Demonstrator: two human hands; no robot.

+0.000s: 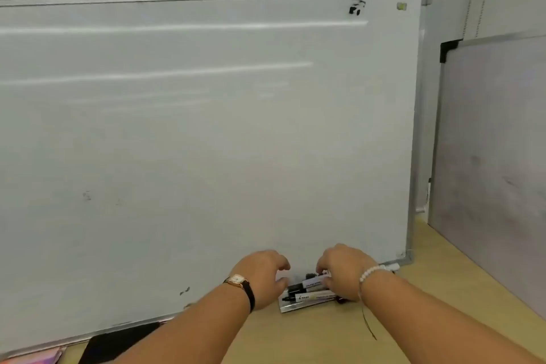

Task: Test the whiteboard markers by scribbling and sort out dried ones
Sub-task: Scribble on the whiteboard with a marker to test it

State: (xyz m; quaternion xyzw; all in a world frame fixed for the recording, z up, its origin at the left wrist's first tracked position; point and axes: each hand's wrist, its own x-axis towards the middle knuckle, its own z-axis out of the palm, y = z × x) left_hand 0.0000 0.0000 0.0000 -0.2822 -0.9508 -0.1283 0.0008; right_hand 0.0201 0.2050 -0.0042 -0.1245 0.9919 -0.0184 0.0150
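Note:
A large whiteboard (206, 127) leans against the wall on a wooden table, with a small black scribble (357, 7) near its top right corner. Several whiteboard markers (307, 292) with black caps and pale labels lie in the metal tray (291, 308) at the board's bottom edge. My right hand (344, 270) is curled over the markers and pinches one of them. Just left of the markers, my left hand (263, 278) hovers with its fingers bent and nothing in it.
A second, grey board (496, 162) leans against the wall at the right. A dark flat object (118, 343) and a pink-patterned item (35, 357) lie at the bottom left. The wooden table (413, 304) stretches out to the right of the tray.

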